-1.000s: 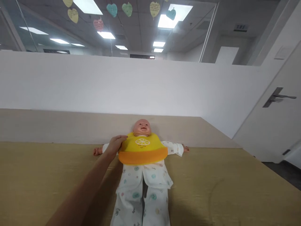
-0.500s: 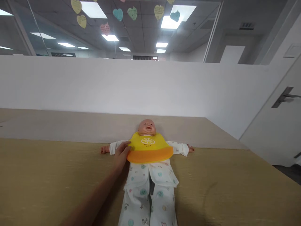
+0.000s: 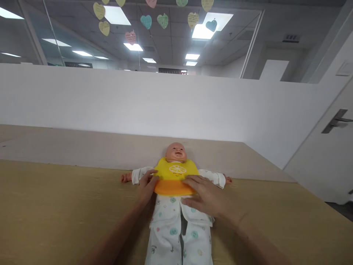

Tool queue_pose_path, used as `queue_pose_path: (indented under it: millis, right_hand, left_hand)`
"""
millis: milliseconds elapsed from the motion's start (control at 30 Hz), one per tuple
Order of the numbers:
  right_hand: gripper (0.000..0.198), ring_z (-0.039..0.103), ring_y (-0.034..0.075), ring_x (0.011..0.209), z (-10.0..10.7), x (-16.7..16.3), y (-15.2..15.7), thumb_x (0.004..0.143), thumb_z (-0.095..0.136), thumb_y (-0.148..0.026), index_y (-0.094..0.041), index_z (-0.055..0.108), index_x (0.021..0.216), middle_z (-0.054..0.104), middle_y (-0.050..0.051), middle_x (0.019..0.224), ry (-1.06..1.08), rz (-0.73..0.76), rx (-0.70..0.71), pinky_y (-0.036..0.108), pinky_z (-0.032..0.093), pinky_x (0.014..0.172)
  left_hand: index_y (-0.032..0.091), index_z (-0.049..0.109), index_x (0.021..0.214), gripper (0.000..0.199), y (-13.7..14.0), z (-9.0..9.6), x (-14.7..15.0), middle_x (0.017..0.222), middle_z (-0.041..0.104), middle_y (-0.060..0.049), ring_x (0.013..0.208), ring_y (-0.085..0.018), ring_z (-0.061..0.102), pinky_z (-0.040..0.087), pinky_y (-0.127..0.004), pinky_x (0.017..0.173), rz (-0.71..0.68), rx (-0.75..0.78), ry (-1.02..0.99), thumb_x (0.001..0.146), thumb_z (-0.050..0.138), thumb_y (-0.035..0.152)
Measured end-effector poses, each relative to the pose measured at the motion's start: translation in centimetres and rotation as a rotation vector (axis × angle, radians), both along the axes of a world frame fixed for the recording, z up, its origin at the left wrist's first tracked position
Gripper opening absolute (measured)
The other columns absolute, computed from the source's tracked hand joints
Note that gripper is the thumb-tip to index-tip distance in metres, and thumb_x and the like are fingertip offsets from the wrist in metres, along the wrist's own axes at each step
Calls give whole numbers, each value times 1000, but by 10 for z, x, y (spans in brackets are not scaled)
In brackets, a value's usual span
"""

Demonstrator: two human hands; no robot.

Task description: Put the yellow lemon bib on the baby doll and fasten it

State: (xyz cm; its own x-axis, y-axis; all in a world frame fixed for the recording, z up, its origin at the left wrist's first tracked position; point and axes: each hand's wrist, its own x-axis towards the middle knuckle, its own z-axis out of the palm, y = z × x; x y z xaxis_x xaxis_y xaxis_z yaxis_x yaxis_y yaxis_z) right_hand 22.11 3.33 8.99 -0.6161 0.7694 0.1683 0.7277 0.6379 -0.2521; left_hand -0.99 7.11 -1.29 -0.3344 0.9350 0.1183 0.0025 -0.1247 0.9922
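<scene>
A baby doll [image 3: 175,152] lies on its back with its arms spread, dressed in a white patterned top and trousers [image 3: 171,235]. Across its chest is a yellow bib [image 3: 165,170] with a white citrus-slice print and an orange lower pocket. My left hand [image 3: 147,186] has its fingers and thumb closed at the bib's left edge. Over the right part of the orange pocket is my right hand [image 3: 205,195], open, fingers stretched out and thumb apart. It covers the pocket's right end and part of the top.
The doll rests on a wood-toned surface [image 3: 68,206] with a paler strip [image 3: 82,147] behind it. A white low wall [image 3: 124,103] with glass above stands at the back. Heart-shaped notes [image 3: 162,21] stick to the glass. To the right is a white door with a metal handle [image 3: 334,120].
My right hand has come into view from the lower right and reached the bib's right side. My left hand stays at the left edge. The view has shifted slightly.
</scene>
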Motion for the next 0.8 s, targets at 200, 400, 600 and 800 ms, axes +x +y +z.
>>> queue_pose_path:
  millis: [200,400,600,800]
  right_hand:
    - [43,51,27,119,-12,0,7,91,44,-46,-20,58,121,54,10,131,-1,-56,61,44,40,100]
    - [42,51,28,117,-18,-1,13,84,55,-47,-19,62,114,58,11,126,141,-86,47,45,37,101]
    - [34,56,22,110,-38,19,53,81,54,-44,-19,63,102,62,8,116,550,-294,-62,37,41,98]
    - [43,64,20,86,-56,29,108,72,61,-39,-18,54,109,67,7,93,695,-689,-445,31,49,76]
  left_hand:
    - [16,70,83,28,-3,23,3,99,69,-9,99,-23,60,44,-30,86,-10,9,-29,65,60,35]
    - [17,73,81,27,-2,52,5,99,70,-7,103,-24,58,44,-28,87,-84,-12,-74,60,63,32]
    - [17,73,84,30,21,39,-9,110,67,-7,100,-23,59,45,-26,75,-237,-67,-238,59,67,32]
    - [17,72,86,35,41,53,-6,88,71,-4,73,-16,61,44,-25,65,-284,-169,-195,54,72,29]
